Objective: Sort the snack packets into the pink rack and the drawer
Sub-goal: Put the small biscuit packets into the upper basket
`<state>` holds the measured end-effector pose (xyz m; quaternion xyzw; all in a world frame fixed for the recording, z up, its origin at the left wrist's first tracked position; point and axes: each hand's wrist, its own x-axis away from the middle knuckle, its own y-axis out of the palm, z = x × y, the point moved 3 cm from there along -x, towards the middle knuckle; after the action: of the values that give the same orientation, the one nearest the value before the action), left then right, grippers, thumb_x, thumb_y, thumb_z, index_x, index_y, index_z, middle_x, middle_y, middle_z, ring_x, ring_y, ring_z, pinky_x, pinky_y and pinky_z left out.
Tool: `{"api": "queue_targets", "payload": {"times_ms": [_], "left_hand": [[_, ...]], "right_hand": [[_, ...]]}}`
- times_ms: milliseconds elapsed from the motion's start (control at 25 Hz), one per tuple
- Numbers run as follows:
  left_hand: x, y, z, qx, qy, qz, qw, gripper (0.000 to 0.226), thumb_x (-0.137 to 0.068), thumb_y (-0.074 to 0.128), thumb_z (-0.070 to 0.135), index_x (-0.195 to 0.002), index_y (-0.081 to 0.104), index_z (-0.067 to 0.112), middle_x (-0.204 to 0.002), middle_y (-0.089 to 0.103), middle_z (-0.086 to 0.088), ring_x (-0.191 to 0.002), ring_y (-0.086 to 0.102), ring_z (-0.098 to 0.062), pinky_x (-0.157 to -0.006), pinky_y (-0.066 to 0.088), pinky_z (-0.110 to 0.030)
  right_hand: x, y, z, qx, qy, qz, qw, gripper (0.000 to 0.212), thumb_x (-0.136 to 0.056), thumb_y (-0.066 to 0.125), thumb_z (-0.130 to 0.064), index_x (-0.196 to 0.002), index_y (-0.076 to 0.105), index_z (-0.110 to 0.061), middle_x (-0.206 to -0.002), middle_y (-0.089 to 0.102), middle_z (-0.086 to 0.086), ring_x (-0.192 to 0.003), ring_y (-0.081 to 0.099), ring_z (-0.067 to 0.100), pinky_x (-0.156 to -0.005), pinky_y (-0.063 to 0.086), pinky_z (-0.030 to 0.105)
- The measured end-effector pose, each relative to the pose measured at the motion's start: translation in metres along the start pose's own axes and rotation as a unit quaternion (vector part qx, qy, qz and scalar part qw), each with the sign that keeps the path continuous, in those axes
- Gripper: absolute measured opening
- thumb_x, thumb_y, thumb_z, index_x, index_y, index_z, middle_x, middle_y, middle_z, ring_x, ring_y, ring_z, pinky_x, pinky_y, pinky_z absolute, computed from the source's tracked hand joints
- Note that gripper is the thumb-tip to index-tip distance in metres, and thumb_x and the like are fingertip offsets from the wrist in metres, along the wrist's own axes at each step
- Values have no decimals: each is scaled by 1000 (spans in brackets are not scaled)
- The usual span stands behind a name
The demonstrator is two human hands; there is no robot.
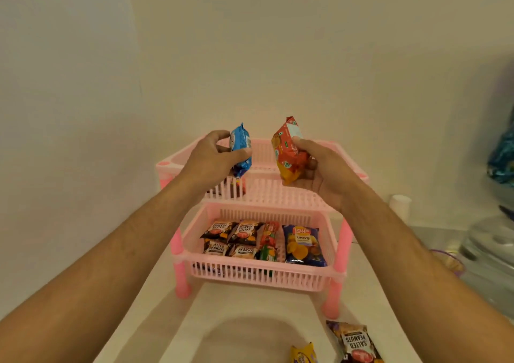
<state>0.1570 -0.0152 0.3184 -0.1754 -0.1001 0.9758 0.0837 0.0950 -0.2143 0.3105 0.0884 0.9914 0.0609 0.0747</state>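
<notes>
- Above the upper tier of the two-tier pink slatted plastic rack (261,275), at the centre of the frame, two snack packets are being held up.
- A small blue foil packet (241,147) is being pinched between thumb and curled fingers by the left hand (215,159), over the tier's left part.
- A red and orange foil packet (289,151) is being gripped by the right hand (319,173), with the thumb pressed on its face, over the tier's right part.
- Below centre, the lower tier is being filled already: black salted-peanut packets (229,238), a red and green packet (269,241) and a blue crisp bag (303,244) are lying in it.
- At the lower right, a further peanut packet (356,341) and a yellow packet (303,354) are waiting on the pale counter (250,335); no drawer is being shown.
- Risk, as judged: both packets are being held upright by light grips, so slick foil could slip, or a packet let go near the low rim could tumble off the rack.
</notes>
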Motion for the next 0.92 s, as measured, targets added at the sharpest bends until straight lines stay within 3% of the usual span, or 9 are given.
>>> {"api": "queue_targets", "payload": {"times_ms": [120,240,360,440,560,680,760,920], "left_hand": [[-32,19,8,-39,-2,-19,999,68,-83,73,25,-141,38,20,-104,65,-9,-79,71,-22,-72,60,-37],[-63,34,2,-100,-21,-38,994,69,-81,74,24,-139,38,29,-116,60,-13,-80,69,-23,-70,61,-38],[-83,48,-9,-153,-43,-70,985,63,-82,73,21,-136,44,29,-124,56,-11,-89,66,-23,-63,57,-31],[-91,55,-18,-215,-52,-97,970,59,-82,72,19,-135,47,26,-126,56,-8,-96,61,-22,-69,52,-29],[-101,63,-26,-297,-63,-146,942,56,-82,72,22,-132,49,22,-120,58,-5,-96,60,-21,-75,50,-31],[-108,68,-30,-374,-74,-175,908,55,-82,71,28,-131,48,20,-124,57,-5,-101,60,-24,-87,52,-36],[-110,72,-32,-421,-74,-191,883,53,-84,68,30,-132,48,20,-126,56,-4,-103,60,-23,-87,51,-36],[-109,79,-32,-468,-80,-232,849,46,-89,62,28,-132,52,17,-130,57,-3,-107,60,-21,-89,50,-35]], "right_hand": [[-25,-11,-13,25,-8,30,999,31,-91,62,-33,-111,59,-9,-93,67,11,-79,66,27,-75,61,47],[-55,-15,-16,61,-15,29,998,48,-87,67,-30,-128,47,-15,-105,64,11,-82,68,27,-65,61,46],[-80,-19,-11,150,9,27,988,46,-84,70,-30,-123,49,-16,-103,65,11,-80,69,26,-64,61,45],[-93,-20,-2,233,30,31,972,41,-84,71,-32,-114,51,-14,-94,67,9,-73,68,22,-65,61,38],[-113,-20,10,392,45,33,918,49,-79,72,-43,-112,51,-13,-97,66,8,-73,63,20,-56,52,30],[-122,-16,18,541,72,-15,838,54,-78,71,-50,-112,51,-13,-100,62,5,-70,58,15,-53,41,26],[-122,-15,21,590,85,-41,802,49,-80,69,-51,-108,49,-16,-97,62,3,-66,58,12,-52,41,25],[-125,-17,26,637,83,-56,764,47,-83,65,-55,-105,52,-17,-96,64,3,-63,58,10,-51,40,24]]}}
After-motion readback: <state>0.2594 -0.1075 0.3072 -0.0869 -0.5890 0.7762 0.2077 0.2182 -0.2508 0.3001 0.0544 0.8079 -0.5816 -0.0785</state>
